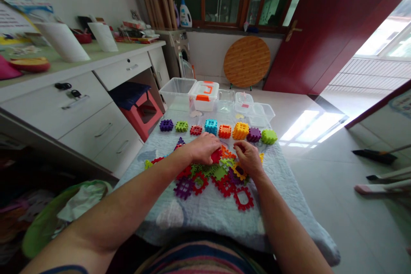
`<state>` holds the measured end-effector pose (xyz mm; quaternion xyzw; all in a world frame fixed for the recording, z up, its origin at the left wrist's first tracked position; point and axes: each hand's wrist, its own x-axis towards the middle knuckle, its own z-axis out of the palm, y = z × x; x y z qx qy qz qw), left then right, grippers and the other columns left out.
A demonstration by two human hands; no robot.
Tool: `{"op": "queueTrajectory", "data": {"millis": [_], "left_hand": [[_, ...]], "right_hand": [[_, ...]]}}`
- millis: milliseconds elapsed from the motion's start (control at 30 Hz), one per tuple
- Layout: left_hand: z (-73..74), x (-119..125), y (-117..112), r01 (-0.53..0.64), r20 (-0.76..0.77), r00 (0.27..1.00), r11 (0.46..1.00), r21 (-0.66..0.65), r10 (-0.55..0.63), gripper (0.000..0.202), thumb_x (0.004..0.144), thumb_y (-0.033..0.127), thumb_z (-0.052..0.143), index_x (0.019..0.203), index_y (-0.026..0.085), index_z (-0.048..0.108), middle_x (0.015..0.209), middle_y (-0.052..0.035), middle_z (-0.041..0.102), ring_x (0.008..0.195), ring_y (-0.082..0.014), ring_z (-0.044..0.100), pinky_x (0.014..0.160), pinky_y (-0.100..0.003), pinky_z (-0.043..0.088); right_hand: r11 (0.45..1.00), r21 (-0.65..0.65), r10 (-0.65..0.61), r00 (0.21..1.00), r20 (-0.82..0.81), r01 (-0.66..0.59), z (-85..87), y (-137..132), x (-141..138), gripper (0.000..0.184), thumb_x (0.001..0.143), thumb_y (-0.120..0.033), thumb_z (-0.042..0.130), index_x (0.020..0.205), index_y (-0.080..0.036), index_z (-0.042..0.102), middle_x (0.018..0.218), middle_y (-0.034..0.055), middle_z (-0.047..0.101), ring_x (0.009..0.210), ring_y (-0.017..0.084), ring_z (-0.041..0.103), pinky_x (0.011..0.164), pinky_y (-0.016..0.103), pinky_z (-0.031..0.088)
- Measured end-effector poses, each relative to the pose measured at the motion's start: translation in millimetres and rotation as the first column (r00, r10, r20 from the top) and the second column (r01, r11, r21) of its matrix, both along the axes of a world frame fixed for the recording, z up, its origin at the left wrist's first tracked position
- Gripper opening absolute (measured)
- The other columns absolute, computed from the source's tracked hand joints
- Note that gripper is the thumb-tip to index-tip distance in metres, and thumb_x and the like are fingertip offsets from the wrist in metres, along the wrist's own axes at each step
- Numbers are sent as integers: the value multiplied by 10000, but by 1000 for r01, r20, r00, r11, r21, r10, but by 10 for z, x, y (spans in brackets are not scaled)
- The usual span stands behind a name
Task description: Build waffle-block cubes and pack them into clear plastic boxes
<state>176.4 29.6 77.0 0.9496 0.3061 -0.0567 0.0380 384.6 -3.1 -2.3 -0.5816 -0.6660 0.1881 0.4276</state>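
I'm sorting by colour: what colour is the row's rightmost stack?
The rightmost stack is lime green; see head view.

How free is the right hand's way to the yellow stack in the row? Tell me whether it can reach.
Probably yes: the right hand is just on the near side of the yellow stack, with nothing visible standing between them. Whether that hand already holds something is unclear.

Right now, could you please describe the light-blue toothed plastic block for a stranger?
On the cloth-covered table, find the row of toothed plastic blocks before the clear plastic boxes. The light-blue block is fourth from left, the row's only blue one.
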Motion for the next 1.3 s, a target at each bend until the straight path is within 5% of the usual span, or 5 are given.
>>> {"op": "queueTrajectory", "data": {"millis": [200,333,667,1300], "left_hand": [[91,-598,219,-187,132,974,982,21,182,407,679,284,665,1072,184,632,1102,-83,646,1058,-242,574,991,-347,401],[1,-812,550,-356,175,925,931,87,337,439,669,304,668,1084,166,628,1106,-101,636,1067,-262,571,986,-343,419],[-230,-610,1071,-397,-53,913,911,111,405,520,651,387,660,1132,197,614,1152,-84,632,1094,-272,572,951,-340,449],[-227,-537,1121,-436,-182,882,900,33,434,462,589,385,704,1032,261,652,1107,-53,682,1088,-301,583,909,-382,454]], "right_hand": [[1000,22,0,1000,-1,0,-4,-6,5,206,827,-295,516,828,-184,689,743,34,691,629,156,582,623,260,429],[1000,19,-9,1000,14,8,-9,-9,4,200,827,-294,520,837,-187,689,758,37,695,633,158,580,613,260,426],[1000,-6,-6,1000,27,6,-35,3,18,195,834,-285,518,844,-190,687,762,33,695,659,162,596,634,260,430],[1000,4,9,999,41,-9,-6,-11,12,189,832,-286,513,832,-200,682,751,32,700,647,166,603,624,262,435]]}}
